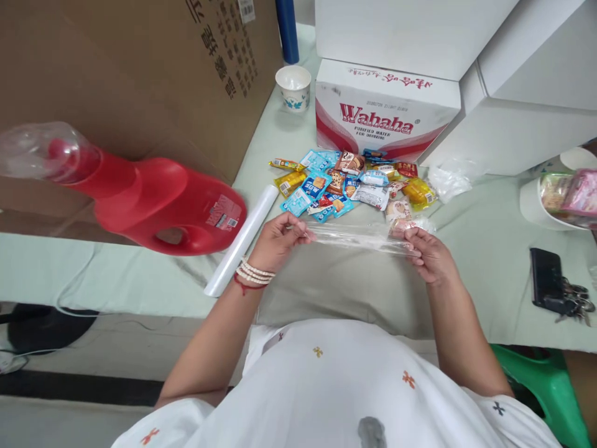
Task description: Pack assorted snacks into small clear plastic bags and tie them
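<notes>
My left hand (278, 239) and my right hand (431, 252) each pinch one end of a clear plastic bag (357, 236), stretched flat between them above the pale green table (485, 236). The fingers of both hands are closed on the bag's edge. Just beyond the bag lies a pile of several small wrapped snacks (354, 183) in blue, yellow and red packets. A white roll of plastic bags (242, 239) lies beside my left wrist, which wears bead bracelets.
A red detergent jug (163, 208) lies on its side at the left, against a big cardboard box (130, 74). A paper cup (293, 87) and a Wahaha carton (385, 112) stand at the back. A black phone with keys (553, 286) lies at the right.
</notes>
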### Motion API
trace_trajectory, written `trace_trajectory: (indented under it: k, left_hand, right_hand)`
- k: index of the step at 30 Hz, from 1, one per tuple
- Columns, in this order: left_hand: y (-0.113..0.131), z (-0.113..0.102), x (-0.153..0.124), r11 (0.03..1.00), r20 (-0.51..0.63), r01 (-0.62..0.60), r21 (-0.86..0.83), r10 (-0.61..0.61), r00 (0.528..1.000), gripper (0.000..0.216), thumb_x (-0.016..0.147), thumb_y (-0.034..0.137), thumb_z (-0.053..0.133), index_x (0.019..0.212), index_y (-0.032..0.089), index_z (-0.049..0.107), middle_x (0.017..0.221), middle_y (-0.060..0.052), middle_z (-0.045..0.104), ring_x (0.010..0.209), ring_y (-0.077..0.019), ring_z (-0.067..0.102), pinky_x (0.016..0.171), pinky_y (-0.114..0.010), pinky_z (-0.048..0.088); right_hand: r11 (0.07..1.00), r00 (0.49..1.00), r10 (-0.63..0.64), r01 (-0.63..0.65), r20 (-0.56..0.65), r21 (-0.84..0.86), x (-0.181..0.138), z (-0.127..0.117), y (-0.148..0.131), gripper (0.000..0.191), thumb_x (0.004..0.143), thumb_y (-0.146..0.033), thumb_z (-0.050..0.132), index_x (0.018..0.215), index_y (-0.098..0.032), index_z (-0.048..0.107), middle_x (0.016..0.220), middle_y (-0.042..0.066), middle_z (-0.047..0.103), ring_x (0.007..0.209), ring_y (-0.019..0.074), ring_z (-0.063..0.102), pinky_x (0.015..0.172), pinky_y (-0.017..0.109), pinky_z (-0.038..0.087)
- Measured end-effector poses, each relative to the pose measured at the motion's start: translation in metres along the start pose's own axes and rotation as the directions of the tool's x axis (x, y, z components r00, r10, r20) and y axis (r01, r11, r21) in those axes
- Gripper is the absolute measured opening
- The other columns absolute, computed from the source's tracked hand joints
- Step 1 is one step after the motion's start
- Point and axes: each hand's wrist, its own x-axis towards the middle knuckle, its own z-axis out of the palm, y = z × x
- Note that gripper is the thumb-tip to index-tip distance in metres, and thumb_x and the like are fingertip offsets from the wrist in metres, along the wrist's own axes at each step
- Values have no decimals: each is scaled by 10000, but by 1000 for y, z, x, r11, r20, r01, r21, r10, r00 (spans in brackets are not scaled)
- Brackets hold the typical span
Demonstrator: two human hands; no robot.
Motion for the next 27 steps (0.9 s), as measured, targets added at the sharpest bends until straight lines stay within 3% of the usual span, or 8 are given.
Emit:
trace_trajectory:
  k: [4, 8, 10, 13, 16, 19, 22, 27]
  left_hand:
    - [-23, 10, -3, 939, -63, 101, -328, -129, 990, 550, 729, 666, 800, 995, 210, 644, 993, -51, 730, 1055, -226, 717, 878, -363, 596]
    - [-64, 45, -14, 931, 0, 251, -265, -260, 966, 691, 672, 725, 799, 1079, 179, 678, 1206, -130, 695, 1210, -278, 635, 906, -367, 548]
    - [-75, 61, -12, 963, -17, 233, -138, -238, 971, 587, 684, 613, 852, 1047, 181, 692, 1163, -96, 702, 1158, -244, 634, 929, -341, 510]
    - [-77, 75, 1, 998, -91, 47, -51, -52, 995, 440, 705, 527, 859, 913, 179, 689, 971, -33, 710, 977, -174, 632, 914, -301, 484]
    - [-72, 70, 8, 997, -125, -19, -79, 9, 992, 446, 721, 576, 821, 797, 186, 617, 718, 40, 604, 669, -99, 544, 678, -241, 479]
    - [-70, 52, 3, 999, -132, 40, 28, -36, 991, 484, 741, 608, 789, 727, 191, 545, 553, 94, 425, 470, -56, 356, 460, -202, 332]
    - [-72, 32, -7, 985, -159, 100, 137, -78, 984, 488, 721, 589, 798, 699, 197, 509, 524, 111, 385, 413, -45, 320, 417, -198, 302]
    - [-81, 14, -19, 967, -315, 175, 183, -111, 943, 454, 777, 584, 704, 713, 230, 427, 540, 127, 327, 377, -56, 315, 449, -238, 431]
  right_hand:
    - [965, 988, 144, -154, 62, 211, 13, 4, 5, 318, 700, -151, 834, 846, -185, 553, 656, -64, 558, 386, -11, 322, 282, 54, 270]
    - [879, 953, 256, -298, 160, 372, 15, 23, 30, 281, 778, -96, 737, 833, -196, 482, 658, -65, 542, 394, -3, 373, 288, 38, 288]
    - [862, 940, 271, -333, 208, 381, 10, 30, 41, 270, 792, -82, 720, 856, -200, 485, 659, -69, 537, 393, 1, 387, 284, 37, 283]
    - [858, 923, 287, -367, 258, 360, 0, 33, 47, 274, 784, -76, 730, 883, -198, 505, 637, -85, 514, 382, 1, 372, 277, 39, 270]
    - [898, 950, 250, -300, 187, 323, -6, 26, 39, 283, 771, -132, 777, 885, -191, 525, 616, -95, 499, 367, -5, 324, 272, 49, 258]
    - [974, 994, 108, -103, -10, 203, -2, 11, 27, 338, 727, -225, 841, 841, -193, 524, 584, -103, 485, 362, -6, 269, 272, 70, 230]
    - [997, 986, -70, 65, -150, -35, 10, -3, 19, 376, 698, -350, 865, 830, -201, 546, 556, -97, 477, 373, 14, 271, 283, 108, 192]
    - [839, 952, -280, 180, -122, -513, 29, -21, 19, 396, 783, -546, 753, 936, -200, 635, 577, -62, 511, 431, 69, 337, 369, 193, 257]
